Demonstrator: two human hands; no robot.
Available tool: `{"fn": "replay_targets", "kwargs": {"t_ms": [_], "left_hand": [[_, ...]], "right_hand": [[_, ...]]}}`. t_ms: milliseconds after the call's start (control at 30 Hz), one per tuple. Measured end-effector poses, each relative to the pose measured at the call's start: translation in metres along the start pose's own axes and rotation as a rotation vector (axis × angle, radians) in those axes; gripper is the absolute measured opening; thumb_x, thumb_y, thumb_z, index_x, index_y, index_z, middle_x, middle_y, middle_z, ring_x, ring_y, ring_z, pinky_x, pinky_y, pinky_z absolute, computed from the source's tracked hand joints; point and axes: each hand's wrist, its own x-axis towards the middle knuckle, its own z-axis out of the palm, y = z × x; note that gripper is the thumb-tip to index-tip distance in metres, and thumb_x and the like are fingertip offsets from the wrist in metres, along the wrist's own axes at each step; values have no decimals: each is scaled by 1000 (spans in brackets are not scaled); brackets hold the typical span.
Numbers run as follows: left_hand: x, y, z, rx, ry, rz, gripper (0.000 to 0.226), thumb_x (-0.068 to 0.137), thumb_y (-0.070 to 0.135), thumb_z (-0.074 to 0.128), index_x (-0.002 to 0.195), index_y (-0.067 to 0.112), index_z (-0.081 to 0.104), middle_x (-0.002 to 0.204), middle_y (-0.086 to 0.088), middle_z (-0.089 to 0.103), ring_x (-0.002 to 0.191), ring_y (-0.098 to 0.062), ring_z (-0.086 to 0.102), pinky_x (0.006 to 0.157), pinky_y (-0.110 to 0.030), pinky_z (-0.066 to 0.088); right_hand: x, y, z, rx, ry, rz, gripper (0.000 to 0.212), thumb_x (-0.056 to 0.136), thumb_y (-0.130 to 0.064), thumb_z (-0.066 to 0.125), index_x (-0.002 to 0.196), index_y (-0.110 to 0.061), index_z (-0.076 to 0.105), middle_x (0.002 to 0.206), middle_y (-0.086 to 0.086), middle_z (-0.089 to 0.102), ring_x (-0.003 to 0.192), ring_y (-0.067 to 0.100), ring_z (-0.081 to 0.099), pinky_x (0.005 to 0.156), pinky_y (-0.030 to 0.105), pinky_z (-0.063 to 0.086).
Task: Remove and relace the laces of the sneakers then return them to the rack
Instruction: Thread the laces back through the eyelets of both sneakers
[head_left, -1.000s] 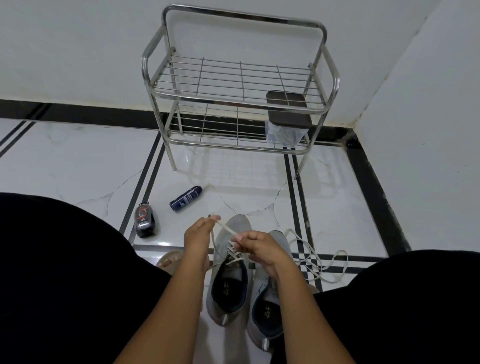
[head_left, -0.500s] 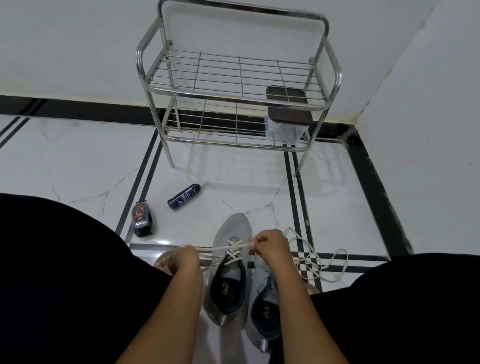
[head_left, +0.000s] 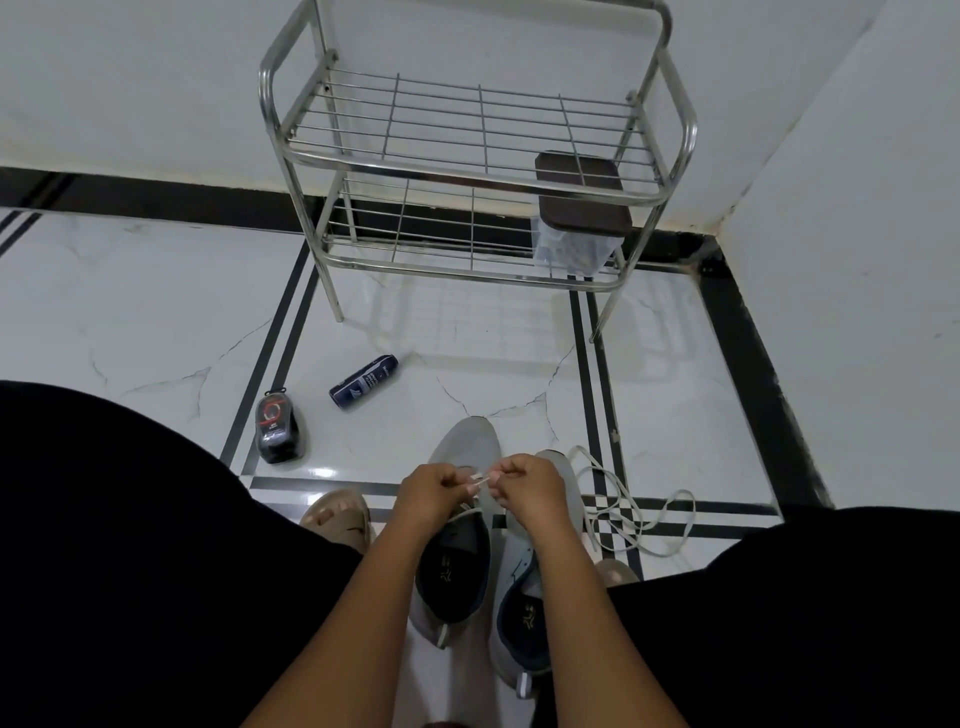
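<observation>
mid-relacing on the left sneaker (head_left: 457, 551), by the look of it: lace (head_left: 480, 480) drawn up between both hands over the eyelet rows. next move likely calls for feeding a tip through the next eyelet and pulling both ends even; which eyelet comes next too small to tell.

from the left: black polish bottle (head_left: 278, 428) on the floor, then a blue can (head_left: 363, 382) lying on its side, both well apart from the shoes. sandalled foot (head_left: 337, 514) just beside the left sneaker.

left hand (head_left: 434, 491) low over the sneaker's throat, forearm reaching in from below, fingers (head_left: 470, 478) curled and pinching the lace. right hand (head_left: 530, 488) just beside it, nearly touching, fingers curled likewise and pinching the same lace, forearm crossing over the right sneaker (head_left: 524, 618).

right sneaker touching its mate, apparently unlaced. loose lace (head_left: 639, 512) coiled on the floor to its right.

rack (head_left: 467, 176) beyond, against the wall, a lidded box (head_left: 579, 213) on its lower shelf at the right. both sneakers on the floor, not yet returned.
</observation>
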Motion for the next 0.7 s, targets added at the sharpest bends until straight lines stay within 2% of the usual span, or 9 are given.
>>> {"fn": "replay_targets", "kwargs": {"t_ms": [67,133,167,200,267,400,500,600,700], "left_hand": [[0,-2,-1,106,65,-40,5,85,24,70,81,22,71,86,1,70,86,-15,63,81,-28,48],[-2,-5,0,199,70,-92,12,83,29,71,71,26,66,89,2,71,90,-18,63,89,-33,49],[-3,-8,2,268,64,-119,17,82,31,70,67,28,63,90,4,71,94,-19,63,94,-37,46],[-3,-10,4,351,58,-139,19,82,33,67,65,29,61,93,5,71,97,-19,63,99,-39,42],[-6,-12,10,504,79,-132,13,84,36,62,71,31,64,98,7,70,103,-17,60,103,-37,36],[-8,-19,21,715,134,-28,17,85,41,59,88,34,74,101,4,66,106,-20,57,94,-35,40],[-7,-22,23,730,121,-46,19,87,45,58,92,36,75,104,5,64,109,-20,55,92,-35,40],[-6,-20,24,735,84,-70,17,84,42,60,92,37,74,105,7,63,111,-20,51,92,-36,35],[-6,-19,24,751,57,-53,20,85,37,56,94,38,74,105,7,62,111,-21,48,94,-38,34]], "right_hand": [[7,11,2,-97,-20,93,18,87,-8,53,91,-17,68,89,8,72,87,26,69,85,43,57],[6,25,6,-336,-189,112,17,85,-15,61,100,-11,69,95,8,70,91,27,67,83,35,55],[1,31,10,-371,-263,109,19,83,-19,66,99,-10,70,93,7,69,91,27,66,82,33,53],[-3,38,15,-374,-292,101,20,81,-22,70,97,-10,70,90,6,69,92,27,66,83,32,51],[-6,50,23,-362,-206,72,16,82,-22,67,94,-14,72,82,4,68,91,26,66,87,32,48],[1,63,27,-219,-177,96,22,88,-8,54,100,-10,72,71,0,60,80,21,57,84,40,53],[1,63,26,-158,-190,100,25,89,-4,51,100,-13,72,66,-6,57,78,20,57,78,35,52],[2,64,26,-107,-184,118,29,90,-2,50,80,-23,67,64,-6,57,65,13,52,67,29,46],[3,66,27,-77,-183,134,34,89,-1,49,71,-25,66,63,-5,58,65,13,52,66,28,44]]}}
